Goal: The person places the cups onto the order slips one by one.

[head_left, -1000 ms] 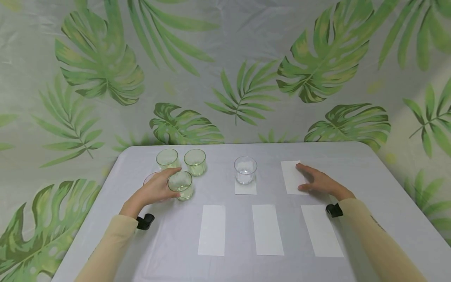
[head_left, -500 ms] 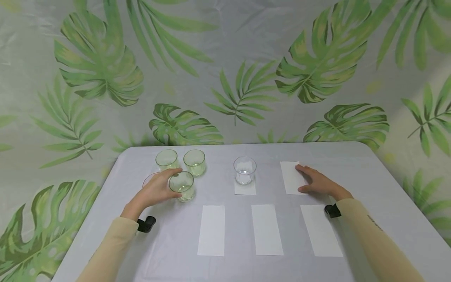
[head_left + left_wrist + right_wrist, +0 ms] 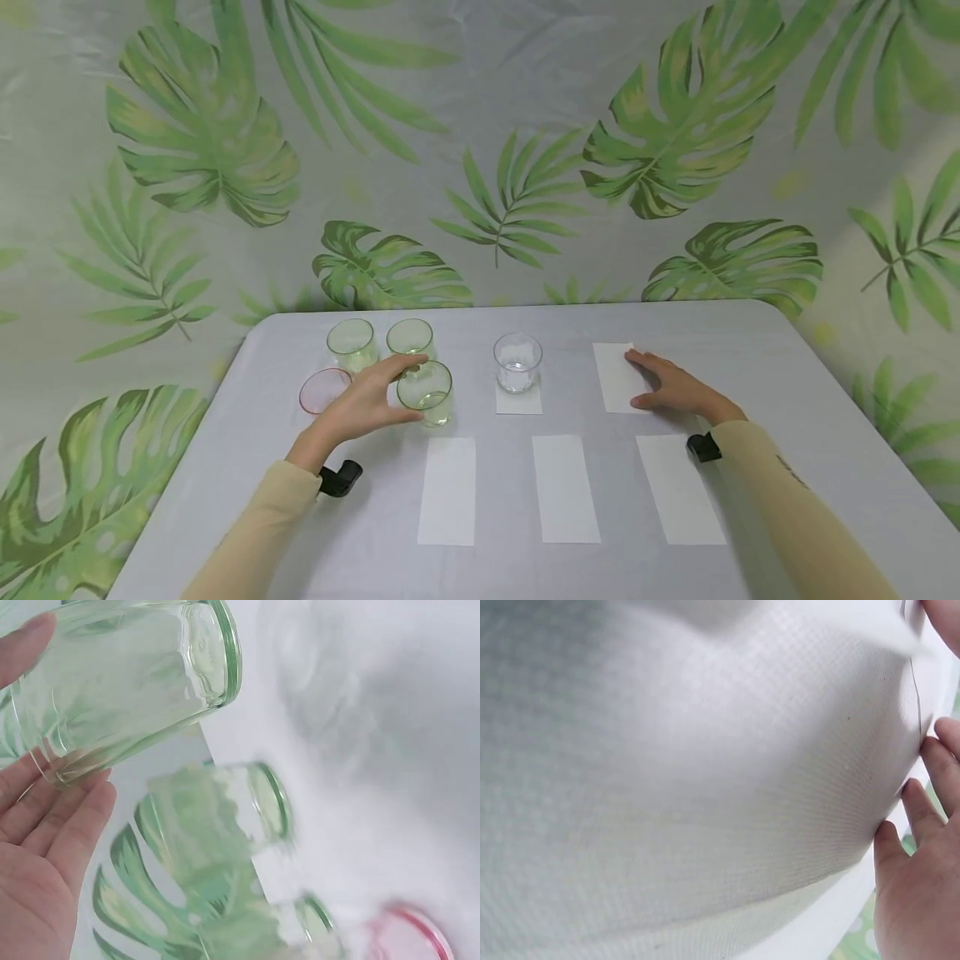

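Note:
My left hand (image 3: 362, 407) grips a pale green drinking glass (image 3: 426, 393), thumb on one side and fingers on the other. In the left wrist view that green glass (image 3: 127, 686) is raised, with a gap between its base and the white tabletop. Two matching green glasses (image 3: 350, 343) stand behind it at the back left, and a pink-rimmed glass (image 3: 322, 392) sits partly hidden behind my left hand. At the back right my right hand (image 3: 675, 390) rests with fingers spread along the edge of a white paper slip (image 3: 617, 375). It holds nothing.
A clear glass (image 3: 517, 364) stands on a white slip (image 3: 517, 405) at the back middle. Three more white slips lie in a front row: left (image 3: 447, 492), middle (image 3: 566, 492) and right (image 3: 678, 492). A leaf-patterned curtain (image 3: 510, 167) hangs behind the table.
My left hand has carried the green glass to the right, away from the other green glasses. More of the pink-rimmed glass now shows. My right hand has stayed in place.

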Demonstrator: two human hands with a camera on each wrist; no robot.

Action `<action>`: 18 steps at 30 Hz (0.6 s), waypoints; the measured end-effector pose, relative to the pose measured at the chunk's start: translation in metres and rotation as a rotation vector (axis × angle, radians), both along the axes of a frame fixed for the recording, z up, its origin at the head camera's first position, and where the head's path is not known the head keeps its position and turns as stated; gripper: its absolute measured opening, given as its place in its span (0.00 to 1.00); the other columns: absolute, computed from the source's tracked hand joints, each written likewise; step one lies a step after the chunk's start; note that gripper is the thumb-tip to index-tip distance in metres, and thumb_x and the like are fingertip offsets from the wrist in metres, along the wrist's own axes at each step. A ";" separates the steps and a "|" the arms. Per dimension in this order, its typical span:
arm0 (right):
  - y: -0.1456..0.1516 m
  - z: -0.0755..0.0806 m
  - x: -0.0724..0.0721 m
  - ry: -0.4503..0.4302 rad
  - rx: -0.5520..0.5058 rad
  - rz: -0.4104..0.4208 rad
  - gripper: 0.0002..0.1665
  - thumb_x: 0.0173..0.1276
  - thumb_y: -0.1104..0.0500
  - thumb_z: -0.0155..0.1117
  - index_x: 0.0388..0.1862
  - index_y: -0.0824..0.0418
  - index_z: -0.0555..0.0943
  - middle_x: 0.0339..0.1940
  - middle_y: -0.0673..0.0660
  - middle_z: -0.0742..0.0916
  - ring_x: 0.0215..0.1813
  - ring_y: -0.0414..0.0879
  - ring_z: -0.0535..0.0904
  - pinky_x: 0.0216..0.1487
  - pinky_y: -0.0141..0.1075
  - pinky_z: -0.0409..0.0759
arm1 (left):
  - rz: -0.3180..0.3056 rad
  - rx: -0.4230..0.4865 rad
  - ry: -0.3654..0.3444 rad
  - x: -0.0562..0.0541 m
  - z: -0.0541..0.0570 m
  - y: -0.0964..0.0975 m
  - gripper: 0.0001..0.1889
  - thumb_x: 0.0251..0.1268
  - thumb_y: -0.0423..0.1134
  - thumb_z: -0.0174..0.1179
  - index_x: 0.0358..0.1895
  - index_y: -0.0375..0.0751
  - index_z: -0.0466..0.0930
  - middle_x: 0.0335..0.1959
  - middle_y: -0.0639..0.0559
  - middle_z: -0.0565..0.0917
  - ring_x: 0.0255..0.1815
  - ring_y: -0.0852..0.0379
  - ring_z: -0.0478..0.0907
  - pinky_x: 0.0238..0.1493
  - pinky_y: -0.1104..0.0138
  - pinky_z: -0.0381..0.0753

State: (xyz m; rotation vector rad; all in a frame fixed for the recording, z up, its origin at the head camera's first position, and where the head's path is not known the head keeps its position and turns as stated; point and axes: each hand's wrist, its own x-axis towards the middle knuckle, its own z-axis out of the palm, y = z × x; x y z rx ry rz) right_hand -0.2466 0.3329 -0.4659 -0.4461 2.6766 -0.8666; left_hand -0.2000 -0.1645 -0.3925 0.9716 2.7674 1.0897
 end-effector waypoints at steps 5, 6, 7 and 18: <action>-0.001 0.001 0.001 -0.003 -0.012 0.006 0.55 0.58 0.49 0.72 0.74 0.69 0.53 0.72 0.78 0.52 0.71 0.74 0.43 0.65 0.70 0.46 | -0.088 0.056 0.004 -0.001 0.000 0.022 0.39 0.49 0.37 0.75 0.66 0.36 0.67 0.62 0.44 0.73 0.60 0.46 0.72 0.61 0.57 0.73; -0.001 0.001 0.001 -0.006 -0.013 0.004 0.55 0.58 0.49 0.72 0.74 0.69 0.53 0.72 0.78 0.52 0.71 0.74 0.43 0.65 0.70 0.45 | -0.109 0.066 0.011 -0.001 0.000 0.027 0.39 0.49 0.37 0.75 0.66 0.35 0.67 0.62 0.43 0.73 0.60 0.45 0.72 0.61 0.58 0.73; -0.002 0.001 0.001 -0.009 -0.013 0.002 0.55 0.58 0.49 0.72 0.74 0.69 0.53 0.72 0.78 0.52 0.71 0.74 0.43 0.65 0.70 0.45 | -0.129 0.072 0.020 -0.002 0.000 0.031 0.39 0.48 0.37 0.75 0.66 0.35 0.67 0.62 0.43 0.73 0.59 0.45 0.73 0.60 0.58 0.73; -0.001 0.003 0.003 -0.009 -0.015 0.001 0.54 0.59 0.50 0.71 0.74 0.70 0.53 0.71 0.79 0.52 0.71 0.74 0.43 0.65 0.70 0.45 | -0.251 0.085 0.025 -0.004 0.013 0.082 0.39 0.49 0.38 0.74 0.66 0.35 0.66 0.61 0.44 0.73 0.58 0.48 0.74 0.58 0.63 0.75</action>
